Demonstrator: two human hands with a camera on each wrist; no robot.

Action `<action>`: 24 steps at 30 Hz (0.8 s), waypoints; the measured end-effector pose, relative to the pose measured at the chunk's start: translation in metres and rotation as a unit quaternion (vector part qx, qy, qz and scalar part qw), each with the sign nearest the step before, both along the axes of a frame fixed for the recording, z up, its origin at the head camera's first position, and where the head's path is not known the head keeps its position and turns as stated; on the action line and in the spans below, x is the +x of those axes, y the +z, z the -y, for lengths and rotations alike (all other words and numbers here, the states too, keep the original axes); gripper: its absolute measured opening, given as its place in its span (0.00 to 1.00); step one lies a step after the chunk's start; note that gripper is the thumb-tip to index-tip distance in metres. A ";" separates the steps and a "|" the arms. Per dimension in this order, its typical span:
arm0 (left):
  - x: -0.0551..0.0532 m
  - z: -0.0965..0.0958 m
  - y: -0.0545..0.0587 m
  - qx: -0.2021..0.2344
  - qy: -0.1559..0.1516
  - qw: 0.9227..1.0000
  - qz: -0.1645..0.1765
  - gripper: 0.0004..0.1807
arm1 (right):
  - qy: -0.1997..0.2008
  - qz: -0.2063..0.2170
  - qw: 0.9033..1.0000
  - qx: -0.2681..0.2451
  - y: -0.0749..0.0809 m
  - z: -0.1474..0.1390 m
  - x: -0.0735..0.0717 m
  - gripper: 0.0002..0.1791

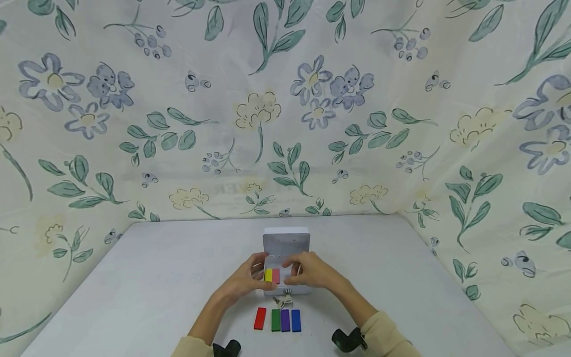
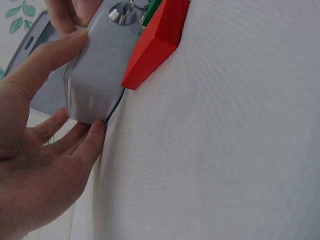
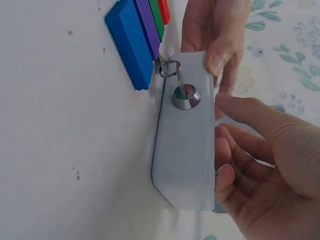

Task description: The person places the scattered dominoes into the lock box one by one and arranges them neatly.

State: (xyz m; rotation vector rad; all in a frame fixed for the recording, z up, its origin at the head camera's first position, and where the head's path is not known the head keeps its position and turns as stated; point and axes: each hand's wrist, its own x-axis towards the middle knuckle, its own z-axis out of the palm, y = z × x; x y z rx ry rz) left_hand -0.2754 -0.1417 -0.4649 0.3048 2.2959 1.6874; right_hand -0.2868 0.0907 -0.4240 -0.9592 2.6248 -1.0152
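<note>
"Box (image 3: 182,145) where?"
"Mid white table (image 1: 178,258), my left hand (image 1: 247,274) gripping its left side."
"Right hand (image 1: 312,270)?"
"Bent over its right half; holding anything, I can't tell."
"Around?"
"Flowered cloth (image 1: 285,134), far, left and right."

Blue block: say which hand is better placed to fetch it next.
Probably the right: the right hand is nearer the blue block and holds nothing visible, while the left hand holds the box.
</note>
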 end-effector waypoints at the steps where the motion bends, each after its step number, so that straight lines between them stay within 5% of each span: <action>1: 0.000 0.000 0.000 -0.001 0.001 1.000 0.001 0.52 | -0.001 -0.002 1.000 0.000 0.000 -0.001 0.001 0.21; 24: -0.002 0.000 -0.002 -0.004 0.006 1.000 -0.008 0.51 | -0.014 -0.002 1.000 0.002 0.008 -0.018 0.023 0.20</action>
